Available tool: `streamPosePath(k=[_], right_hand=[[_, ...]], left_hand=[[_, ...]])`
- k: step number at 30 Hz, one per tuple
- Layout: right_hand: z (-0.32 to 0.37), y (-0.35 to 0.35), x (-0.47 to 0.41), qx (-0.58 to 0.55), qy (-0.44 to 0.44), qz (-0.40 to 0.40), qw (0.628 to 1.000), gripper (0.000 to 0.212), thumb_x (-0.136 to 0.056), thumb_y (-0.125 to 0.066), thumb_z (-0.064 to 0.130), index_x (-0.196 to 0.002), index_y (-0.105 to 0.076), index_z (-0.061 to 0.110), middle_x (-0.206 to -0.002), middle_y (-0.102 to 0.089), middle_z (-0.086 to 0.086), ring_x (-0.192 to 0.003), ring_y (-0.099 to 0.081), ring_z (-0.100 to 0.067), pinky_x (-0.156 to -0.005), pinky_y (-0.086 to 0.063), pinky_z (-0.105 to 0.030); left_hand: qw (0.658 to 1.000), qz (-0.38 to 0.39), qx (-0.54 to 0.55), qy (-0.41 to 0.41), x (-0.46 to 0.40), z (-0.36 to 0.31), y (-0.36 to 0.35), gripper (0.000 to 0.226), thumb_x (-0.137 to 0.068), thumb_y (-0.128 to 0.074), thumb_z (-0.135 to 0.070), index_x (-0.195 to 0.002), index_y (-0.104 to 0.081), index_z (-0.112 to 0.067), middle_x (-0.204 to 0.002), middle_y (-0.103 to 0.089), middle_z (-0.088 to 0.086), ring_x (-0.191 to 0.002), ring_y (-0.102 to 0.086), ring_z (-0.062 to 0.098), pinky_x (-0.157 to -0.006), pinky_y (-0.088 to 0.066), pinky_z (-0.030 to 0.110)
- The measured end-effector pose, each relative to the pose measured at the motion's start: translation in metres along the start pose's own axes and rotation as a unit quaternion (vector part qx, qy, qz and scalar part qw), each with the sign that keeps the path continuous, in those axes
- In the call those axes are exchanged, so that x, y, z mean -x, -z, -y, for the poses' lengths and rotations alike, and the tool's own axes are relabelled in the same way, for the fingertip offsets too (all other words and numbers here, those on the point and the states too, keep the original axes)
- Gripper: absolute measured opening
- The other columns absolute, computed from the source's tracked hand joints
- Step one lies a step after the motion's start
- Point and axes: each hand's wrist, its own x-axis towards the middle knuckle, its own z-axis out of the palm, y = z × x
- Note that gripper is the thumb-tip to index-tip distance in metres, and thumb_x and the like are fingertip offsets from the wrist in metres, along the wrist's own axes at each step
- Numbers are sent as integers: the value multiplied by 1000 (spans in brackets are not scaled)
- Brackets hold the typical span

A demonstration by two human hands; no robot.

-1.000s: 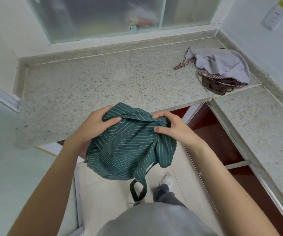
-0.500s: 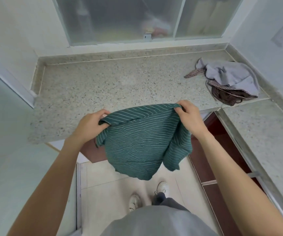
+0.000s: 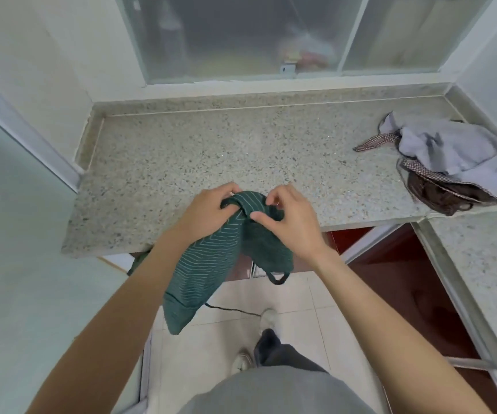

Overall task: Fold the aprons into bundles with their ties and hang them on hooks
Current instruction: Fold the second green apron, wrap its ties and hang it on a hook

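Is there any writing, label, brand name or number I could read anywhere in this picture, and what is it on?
No readable text anywhere.
Green striped apron, gripped by the left hand and right hand: only thin stripes, no label showing.
Grey and checked cloth pile on the countertop: no visible tag or print.
Things behind the frosted window: coloured shapes, too blurred to read.

A: What lighting do I have?
B: I see soft, even daylight through the frosted window (image 3: pixel 241 37); shadows are faint on the table (image 3: pixel 211 150).
A: Image quality?
B: Edges bow strongly; the forearms are stretched, detail slightly soft.
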Motion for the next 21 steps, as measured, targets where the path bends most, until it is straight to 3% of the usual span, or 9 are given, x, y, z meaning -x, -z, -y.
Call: streamPosePath(k=[3,7,11,14,17,21], right_hand=[[-8,-13,-20,73,8,60,995,51,-67,-70,60,-92,-50,21,-88,-54,5,-79,-50,-17,-71,-37,-33],[-31,-15,-53,40,14,32,999,27,-79,-69,39,-89,-57,17,-81,-64,1,-74,-58,-20,-75,-45,-37],[-44,-7,-84,-34,2,39,999,13,-92,-55,26,-87,-54,14,-72,-65,-3,-65,-61,-21,-60,-50,-36],[-54,1,-103,-36,-5,41,999,7,-96,-45,17,-95,-48,11,-65,-56,-1,-57,-54,-20,-52,-45,-37],[-70,7,-126,-61,-48,67,995,14,-99,-37,15,-107,-47,8,-67,-50,4,-58,-50,-16,-54,-40,-33],[-86,13,-152,-78,-32,138,987,21,-98,-44,30,-113,-41,15,-67,-51,5,-54,-47,-9,-49,-29,-22]], left_hand=[[1000,-5,-1,26,-24,-4,5,16,-90,-53,-15,-100,-52,-28,-86,-70,2,-71,-64,24,-72,-51,42],[997,-3,3,72,-53,-8,14,14,-91,-53,-17,-99,-51,-28,-84,-70,-2,-71,-65,23,-69,-51,35],[995,-30,17,94,-72,-5,21,5,-92,-55,-28,-95,-52,-30,-78,-70,-1,-64,-64,17,-58,-46,20],[994,-17,-54,94,-82,11,24,9,-92,-52,-40,-95,-52,-31,-74,-69,-4,-60,-61,13,-57,-45,25],[978,-16,-174,116,-87,38,24,19,-93,-51,-40,-102,-57,-24,-69,-59,-11,-58,-52,7,-53,-36,25],[969,-56,-195,142,-89,61,23,22,-93,-51,-38,-94,-57,-17,-83,-54,-4,-77,-51,16,-64,-35,29]])
